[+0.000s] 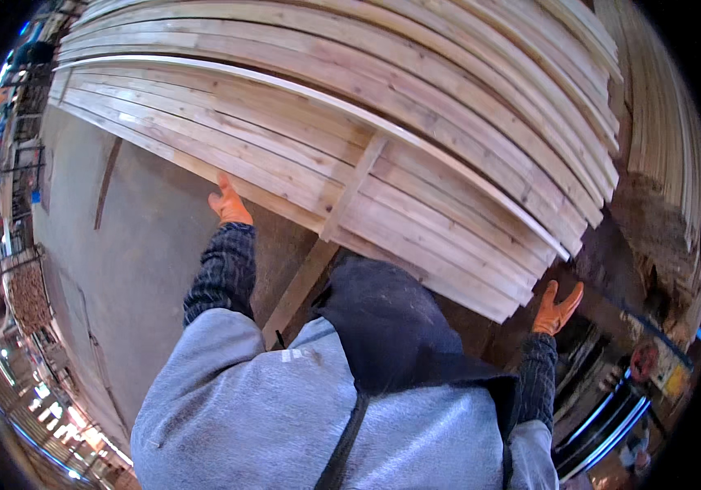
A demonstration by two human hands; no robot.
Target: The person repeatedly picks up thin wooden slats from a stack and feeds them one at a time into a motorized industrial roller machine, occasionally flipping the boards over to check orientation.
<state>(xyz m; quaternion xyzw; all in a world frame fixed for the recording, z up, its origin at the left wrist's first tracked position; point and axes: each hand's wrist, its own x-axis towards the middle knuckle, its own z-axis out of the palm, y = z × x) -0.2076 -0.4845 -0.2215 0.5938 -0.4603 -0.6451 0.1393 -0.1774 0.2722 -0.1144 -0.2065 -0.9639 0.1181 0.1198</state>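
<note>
Both of my hands wear orange gloves. My left hand (230, 206) is at the near long edge of a stack of pale wooden boards (277, 155). Its fingers are apart, and a fingertip meets or nearly meets the edge board; I cannot tell which. Beyond the boards' right ends is my right hand (558, 309), fingers spread, with nothing in it. A narrow wooden strip (354, 188) lies crosswise over the lower boards. Behind it, a higher layer of boards (448, 98) rises, edged by a pale lath (416, 143).
Another pile of long boards (665, 122) stands at the far right. Near the right rim is machinery with a red round part (645, 359). A thin wooden stick (108, 184) lies on the grey floor (146, 269). A beam (297, 290) extends from under the stack toward me.
</note>
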